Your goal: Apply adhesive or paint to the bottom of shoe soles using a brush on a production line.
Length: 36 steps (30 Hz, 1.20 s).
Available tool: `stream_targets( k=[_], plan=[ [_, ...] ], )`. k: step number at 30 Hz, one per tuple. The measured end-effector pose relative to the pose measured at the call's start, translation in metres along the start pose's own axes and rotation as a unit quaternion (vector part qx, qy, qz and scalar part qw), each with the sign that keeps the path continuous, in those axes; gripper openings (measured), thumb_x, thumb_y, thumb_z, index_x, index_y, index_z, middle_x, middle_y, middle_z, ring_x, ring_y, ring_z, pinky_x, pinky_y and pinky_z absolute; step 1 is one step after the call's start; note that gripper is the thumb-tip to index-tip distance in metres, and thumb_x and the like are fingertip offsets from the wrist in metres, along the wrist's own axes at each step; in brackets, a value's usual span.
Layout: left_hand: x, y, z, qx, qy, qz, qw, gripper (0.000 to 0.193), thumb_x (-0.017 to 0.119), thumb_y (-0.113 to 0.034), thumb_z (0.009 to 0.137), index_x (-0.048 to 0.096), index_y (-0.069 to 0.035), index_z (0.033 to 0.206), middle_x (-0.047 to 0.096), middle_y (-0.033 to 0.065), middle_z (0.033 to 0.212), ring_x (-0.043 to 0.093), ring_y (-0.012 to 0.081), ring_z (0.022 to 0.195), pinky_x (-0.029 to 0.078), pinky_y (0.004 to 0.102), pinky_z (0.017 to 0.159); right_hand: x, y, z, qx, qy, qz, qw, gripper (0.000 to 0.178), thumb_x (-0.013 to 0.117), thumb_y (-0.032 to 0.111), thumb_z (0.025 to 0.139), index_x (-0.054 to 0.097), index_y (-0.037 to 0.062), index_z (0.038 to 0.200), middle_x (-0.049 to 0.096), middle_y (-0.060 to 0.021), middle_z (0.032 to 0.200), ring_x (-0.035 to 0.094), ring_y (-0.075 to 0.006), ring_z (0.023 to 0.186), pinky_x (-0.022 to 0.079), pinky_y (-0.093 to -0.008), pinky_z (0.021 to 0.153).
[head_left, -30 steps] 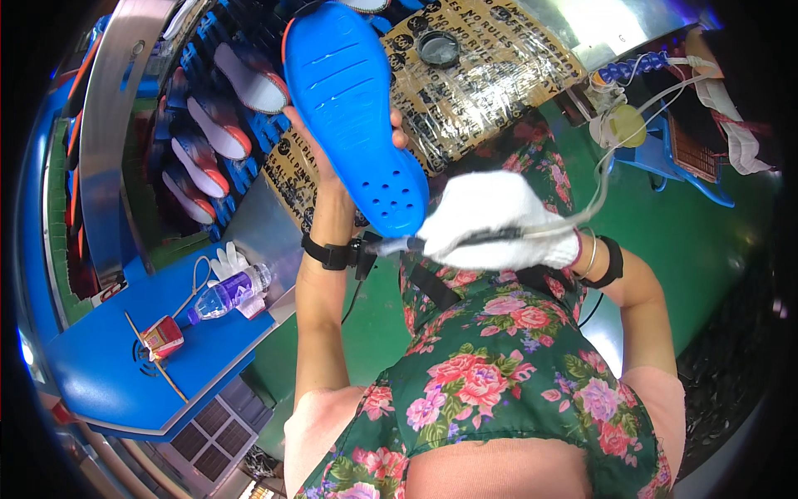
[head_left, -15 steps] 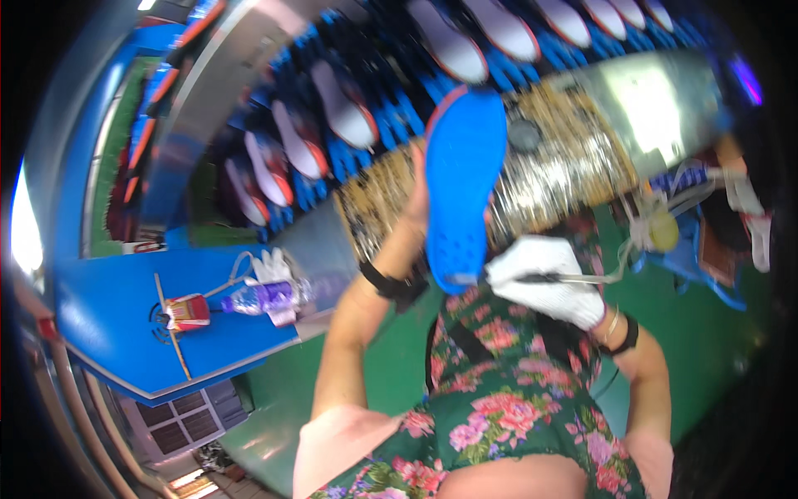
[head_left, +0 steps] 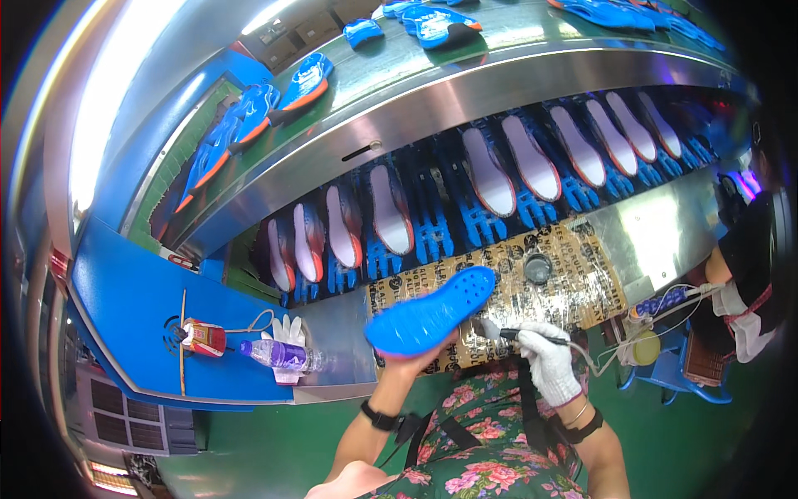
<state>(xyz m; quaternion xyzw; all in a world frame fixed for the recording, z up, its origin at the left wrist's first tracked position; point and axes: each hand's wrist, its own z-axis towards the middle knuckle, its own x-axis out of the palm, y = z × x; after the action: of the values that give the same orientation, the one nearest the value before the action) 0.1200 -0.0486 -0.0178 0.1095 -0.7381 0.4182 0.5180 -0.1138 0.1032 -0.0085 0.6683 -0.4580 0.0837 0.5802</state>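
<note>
My left hand [head_left: 422, 363] is closed around a blue shoe insole [head_left: 428, 318] from below, most of its fingers hidden under it. The insole's hole-dotted end points to the upper right. In a white knit glove, my right hand [head_left: 549, 364] grips a black-handled brush [head_left: 509, 333] with a pale tip and a thin cord trailing from its rear end. That tip sits just right of the insole, apart from it. Beneath both hands lies a board [head_left: 573, 291] wrapped in printed tape, with a small round dark cup [head_left: 538, 268] on it.
Beyond the board, several pale-topped insoles [head_left: 391, 208] stand on blue racks. Blue insoles [head_left: 303, 83] lie on the green conveyor [head_left: 515, 50] behind. At left are a plastic bottle [head_left: 283, 355], a white glove [head_left: 289, 333] and a red box [head_left: 204, 338]. Another person's arm [head_left: 716, 266] shows at right.
The insole has been turned, its hole-dotted end swinging from near my body to the upper right. The brush has moved away from that end. My view has tilted up toward the conveyor.
</note>
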Motion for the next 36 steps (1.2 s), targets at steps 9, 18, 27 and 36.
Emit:
stream_targets(
  k=[9, 18, 27, 36],
  plan=[
    [-0.004, 0.064, -0.072, -0.175, 0.085, -0.261, 0.945, 0.091, 0.058, -0.056, 0.094, 0.022, -0.008, 0.162, 0.036, 0.0234, 0.159, 0.036, 0.0545, 0.142, 0.037, 0.0684, 0.112, 0.025, 0.01, -0.017, -0.01, 0.084, -0.048, 0.995, 0.018, 0.075, -0.001, 0.087, 0.074, -0.0043, 0.105, 0.074, -0.0081, 0.087, 0.064, -0.0126, 0.068, 0.051, -0.0249, 0.063],
    [0.052, 0.09, -0.034, -0.186, 0.128, -0.249, 0.942, 0.119, 0.055, -0.09, 0.076, 0.025, -0.012, 0.161, 0.041, 0.0223, 0.156, 0.037, 0.0484, 0.145, 0.035, 0.0704, 0.112, 0.059, 0.073, -0.019, -0.32, 0.158, -0.291, 0.888, 0.019, 0.082, 0.0, 0.079, 0.078, 0.0009, 0.098, 0.077, -0.0127, 0.099, 0.073, -0.0199, 0.091, 0.058, -0.0336, 0.082],
    [0.078, 0.104, -0.025, -0.142, 0.104, -0.228, 0.958, 0.114, 0.054, -0.09, 0.077, 0.028, -0.015, 0.159, 0.048, 0.0214, 0.15, 0.054, 0.0459, 0.13, 0.041, 0.0728, 0.106, 0.086, 0.102, -0.016, -0.504, 0.15, -0.403, 0.749, 0.019, 0.081, -0.001, 0.075, 0.078, 0.0038, 0.094, 0.078, -0.0123, 0.1, 0.074, -0.0232, 0.088, 0.058, -0.0341, 0.078],
    [0.065, 0.1, -0.043, -0.119, -0.023, 0.036, 0.992, 0.099, 0.057, -0.074, 0.087, 0.028, -0.016, 0.161, 0.042, 0.015, 0.158, 0.044, 0.0368, 0.143, 0.036, 0.0569, 0.119, 0.089, 0.092, -0.017, -0.62, 0.216, -0.502, 0.563, 0.034, 0.076, 0.004, 0.078, 0.074, 0.0032, 0.111, 0.074, -0.0136, 0.101, 0.07, -0.031, 0.087, 0.057, -0.0417, 0.074]
  ],
)
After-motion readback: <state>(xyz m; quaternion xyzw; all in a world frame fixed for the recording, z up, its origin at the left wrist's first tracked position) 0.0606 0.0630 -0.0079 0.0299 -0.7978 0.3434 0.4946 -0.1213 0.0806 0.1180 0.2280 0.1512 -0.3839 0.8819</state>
